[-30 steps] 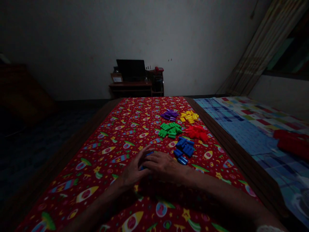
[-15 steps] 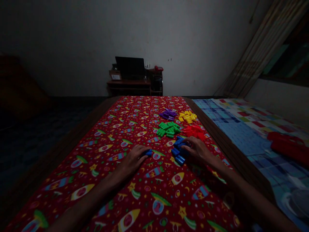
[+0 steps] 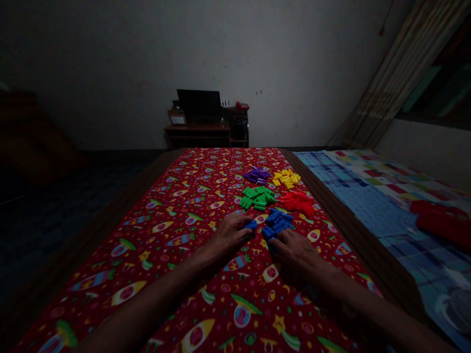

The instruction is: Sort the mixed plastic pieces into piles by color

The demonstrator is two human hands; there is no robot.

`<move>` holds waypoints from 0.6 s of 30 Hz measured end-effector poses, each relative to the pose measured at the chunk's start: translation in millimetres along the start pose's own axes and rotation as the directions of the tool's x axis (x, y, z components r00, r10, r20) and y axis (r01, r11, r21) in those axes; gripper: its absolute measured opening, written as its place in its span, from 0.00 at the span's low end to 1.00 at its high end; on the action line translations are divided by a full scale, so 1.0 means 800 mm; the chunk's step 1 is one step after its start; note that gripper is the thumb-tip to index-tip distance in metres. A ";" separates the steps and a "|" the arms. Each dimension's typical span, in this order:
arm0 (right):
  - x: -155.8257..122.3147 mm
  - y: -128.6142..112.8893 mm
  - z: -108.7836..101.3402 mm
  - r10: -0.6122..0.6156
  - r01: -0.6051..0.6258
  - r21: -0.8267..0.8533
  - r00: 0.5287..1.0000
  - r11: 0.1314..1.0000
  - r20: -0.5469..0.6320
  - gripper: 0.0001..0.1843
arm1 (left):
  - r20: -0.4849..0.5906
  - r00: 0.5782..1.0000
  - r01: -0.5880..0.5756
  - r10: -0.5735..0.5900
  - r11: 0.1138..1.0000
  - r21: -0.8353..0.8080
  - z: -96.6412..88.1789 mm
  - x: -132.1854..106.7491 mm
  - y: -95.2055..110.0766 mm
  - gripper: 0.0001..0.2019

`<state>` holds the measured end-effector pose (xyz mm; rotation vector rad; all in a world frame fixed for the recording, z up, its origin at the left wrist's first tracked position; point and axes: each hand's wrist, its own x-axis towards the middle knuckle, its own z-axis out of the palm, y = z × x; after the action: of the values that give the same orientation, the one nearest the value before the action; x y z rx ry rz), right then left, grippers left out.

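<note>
Between the thumb and fingers of my left hand (image 3: 232, 231) is a small blue plastic piece (image 3: 250, 225), short and tube-like, held just left of the blue pile. Several more blue pieces (image 3: 278, 218) lie heaped together on the red cloth. My right hand (image 3: 294, 247) is at the near side of that heap, its fingertips closed on a blue piece that they mostly cover. Beyond the blue heap lie a green pile (image 3: 257, 196) and a red pile (image 3: 296, 202) of similar pieces. Farther back are a purple pile (image 3: 256, 175) and a yellow pile (image 3: 286, 178).
A red cloth printed with rockets (image 3: 158, 255) covers the long table, which has a brown border (image 3: 331, 206). To the right, a bed with a checked sheet (image 3: 368, 211) holds a red cloth item (image 3: 439, 220). A desk with a dark monitor (image 3: 199, 105) stands against the far wall.
My left hand has moved right with its blue piece, closer to the blue heap. My right hand has drawn back toward me from the top of the heap to its near edge.
</note>
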<state>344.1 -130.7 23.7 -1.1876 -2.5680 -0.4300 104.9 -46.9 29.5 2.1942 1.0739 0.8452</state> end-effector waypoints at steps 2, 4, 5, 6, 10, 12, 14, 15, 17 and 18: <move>-0.001 -0.002 0.004 0.005 -0.004 -0.027 1.000 1.000 0.019 0.05 | 0.011 1.000 0.009 -0.009 1.000 -0.002 0.015 0.012 0.005 0.14; -0.003 -0.001 0.007 0.007 -0.006 -0.008 1.000 1.000 0.029 0.07 | 0.029 1.000 0.012 -0.012 1.000 -0.011 0.029 0.019 0.007 0.14; -0.005 0.000 0.007 0.009 -0.009 0.011 1.000 1.000 0.027 0.08 | 0.036 0.999 0.002 -0.001 1.000 -0.026 0.035 0.021 0.007 0.14; -0.007 0.002 0.007 0.007 -0.008 0.031 1.000 1.000 0.023 0.09 | 0.040 0.999 -0.019 0.021 0.999 -0.049 0.039 0.021 0.006 0.15; -0.011 0.013 0.008 0.045 -0.046 0.080 0.999 0.996 0.015 0.09 | 0.045 0.990 -0.123 0.131 0.981 -0.147 0.043 0.014 0.002 0.16; -0.013 0.019 0.009 0.085 -0.086 0.095 0.996 0.992 0.010 0.09 | 0.053 0.987 -0.141 0.150 0.978 -0.153 0.039 0.011 0.002 0.16; -0.013 0.023 0.010 0.099 -0.099 0.087 0.995 0.991 0.001 0.08 | 0.058 0.987 -0.142 0.151 0.980 -0.140 0.036 0.009 0.004 0.17; -0.013 0.024 0.010 0.097 -0.096 0.072 0.995 0.993 -0.006 0.08 | 0.066 0.986 -0.144 0.154 0.980 -0.134 0.035 0.008 0.006 0.18; -0.012 0.026 0.007 0.096 -0.096 0.039 0.995 0.995 -0.012 0.08 | 0.079 0.982 -0.161 0.172 0.978 -0.130 0.034 0.006 0.011 0.20; -0.011 0.026 0.005 0.094 -0.094 0.017 0.995 0.995 -0.014 0.08 | 0.087 0.979 -0.174 0.186 0.976 -0.130 0.035 0.005 0.014 0.22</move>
<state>365.3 -122.2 20.0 -1.2887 -2.4863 -0.3948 132.2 -55.1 20.1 2.2283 0.7647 0.8462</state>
